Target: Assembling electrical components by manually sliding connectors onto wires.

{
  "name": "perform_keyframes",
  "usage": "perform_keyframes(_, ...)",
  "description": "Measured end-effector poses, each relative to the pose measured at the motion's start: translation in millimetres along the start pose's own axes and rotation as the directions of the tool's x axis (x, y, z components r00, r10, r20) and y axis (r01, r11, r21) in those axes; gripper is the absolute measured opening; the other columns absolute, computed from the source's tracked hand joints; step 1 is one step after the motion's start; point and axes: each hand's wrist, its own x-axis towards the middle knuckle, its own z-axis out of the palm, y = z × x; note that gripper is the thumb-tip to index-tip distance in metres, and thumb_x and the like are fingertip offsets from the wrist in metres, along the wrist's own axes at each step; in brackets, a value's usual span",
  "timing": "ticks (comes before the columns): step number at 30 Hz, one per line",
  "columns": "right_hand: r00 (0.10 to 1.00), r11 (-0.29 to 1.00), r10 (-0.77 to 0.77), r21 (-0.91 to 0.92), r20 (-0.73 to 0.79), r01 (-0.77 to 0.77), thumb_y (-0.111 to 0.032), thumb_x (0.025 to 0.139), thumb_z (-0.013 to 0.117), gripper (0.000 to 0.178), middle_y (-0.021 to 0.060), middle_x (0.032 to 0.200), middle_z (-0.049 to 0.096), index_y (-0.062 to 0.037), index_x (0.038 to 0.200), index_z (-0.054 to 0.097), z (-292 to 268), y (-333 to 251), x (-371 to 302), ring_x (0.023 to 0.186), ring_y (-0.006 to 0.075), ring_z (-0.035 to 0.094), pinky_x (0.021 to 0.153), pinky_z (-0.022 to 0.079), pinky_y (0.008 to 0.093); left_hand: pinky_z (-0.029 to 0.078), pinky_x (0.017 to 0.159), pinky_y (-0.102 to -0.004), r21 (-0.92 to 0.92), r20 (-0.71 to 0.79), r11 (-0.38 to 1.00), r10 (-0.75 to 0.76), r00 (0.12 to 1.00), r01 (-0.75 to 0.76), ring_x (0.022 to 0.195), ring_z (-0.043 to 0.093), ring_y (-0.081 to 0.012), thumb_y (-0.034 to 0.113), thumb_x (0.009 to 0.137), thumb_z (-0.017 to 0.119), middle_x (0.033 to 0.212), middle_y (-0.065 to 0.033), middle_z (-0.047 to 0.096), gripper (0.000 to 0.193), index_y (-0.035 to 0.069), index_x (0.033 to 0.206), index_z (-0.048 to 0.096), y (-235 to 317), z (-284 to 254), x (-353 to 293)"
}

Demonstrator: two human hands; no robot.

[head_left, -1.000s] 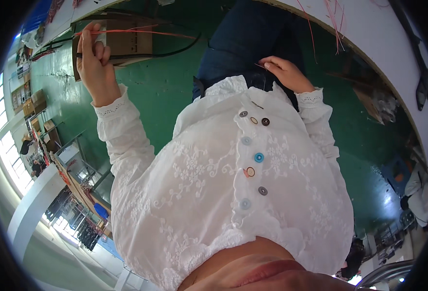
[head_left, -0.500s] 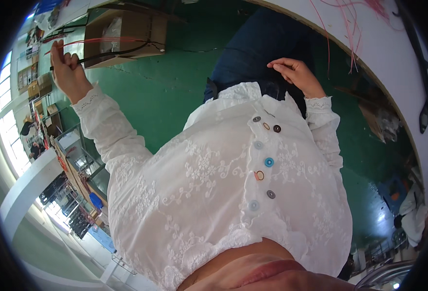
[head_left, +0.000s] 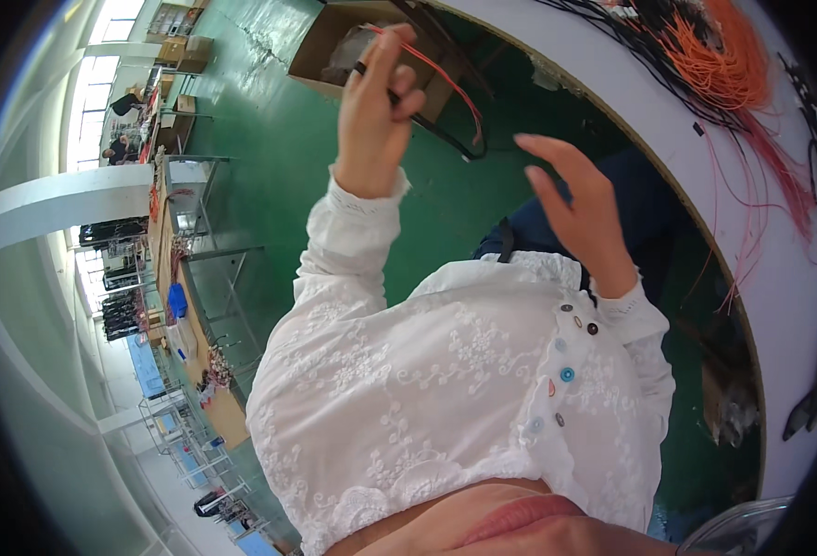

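green floor [head_left: 270,167] beneath, white surface [head_left: 779,343] along right. left hand [head_left: 373,125]: fingers closed on red-and-black wire bundle [head_left: 446,74], long axis slanting down rightward; far end near right hand [head_left: 584,218], apart, thumb and fingers spread, nothing visibly held.

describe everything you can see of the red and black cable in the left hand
The cable has a plastic-looking black length and a few thin red strands. Gripped in the left hand, both arc rightward and come together at a bend beyond it. It is held above the green floor, apart from the right hand.
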Motion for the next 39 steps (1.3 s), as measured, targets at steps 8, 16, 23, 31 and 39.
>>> perform_keyframes(8,0.942,0.872,0.319,0.356,0.106,-0.335,-0.016,0.102,0.064,0.03,0.0144,0.109,0.07,0.0001,0.127,0.056,22,-40,23,0.099,0.0179,0.07,0.085,0.054,0.0296,0.038,0.063,-0.0231,0.136,0.14,0.991,-0.012,0.99,-0.008,0.071,0.046,-0.0057,0.025,0.106,0.06,0.086,0.002,0.058,0.028,0.002,0.118,0.07,-44,40,-33)
perform_keyframes(16,0.918,0.835,0.387,0.454,-0.085,-0.31,-0.008,0.097,0.066,0.024,-0.0025,0.089,0.059,-0.0028,0.121,0.064,-83,-72,-37,0.076,0.0058,0.049,0.068,0.04,0.0214,0.054,0.071,-0.0241,0.35,0.608,0.884,0.037,0.793,-0.31,0.081,0.069,-0.0117,0.006,0.103,0.061,0.097,-0.0071,0.072,0.016,-0.005,0.111,0.07,-32,59,-44)
perform_keyframes(23,0.909,0.937,0.326,0.219,-0.26,-0.273,-0.01,0.093,0.074,0.018,-0.0073,0.083,0.055,-0.0046,0.11,0.075,-97,-89,-28,0.065,0.0016,0.034,0.059,0.025,0.0202,0.05,0.057,-0.0227,0.418,0.736,0.866,-0.146,0.661,-0.274,0.066,0.064,-0.0096,0.004,0.096,0.07,0.082,-0.004,0.067,0.011,0.0,0.104,0.075,-28,98,-63)
perform_keyframes(31,0.884,0.965,0.254,0.044,-0.392,-0.258,-0.012,0.089,0.08,0.013,-0.002,0.081,0.06,-0.0056,0.1,0.075,-97,-87,-41,0.061,0.0042,0.043,0.053,0.03,0.0212,0.043,0.051,-0.0273,0.358,0.8,0.654,0.154,0.58,-0.667,0.057,0.056,-0.0163,0.0,0.088,0.076,0.076,-0.0081,0.064,0.013,0.001,0.1,0.075,-42,107,-74)
perform_keyframes(39,0.833,0.962,0.249,0.03,-0.495,-0.27,-0.011,0.092,0.077,0.009,-0.0022,0.078,0.057,-0.0052,0.097,0.072,-92,-80,-50,0.061,0.0043,0.042,0.053,0.031,0.0217,0.041,0.054,-0.0222,0.409,0.782,0.697,0.065,0.62,-0.589,0.063,0.054,-0.0082,-0.002,0.088,0.075,0.082,-0.0036,0.064,0.014,0.001,0.102,0.076,-34,116,-81)
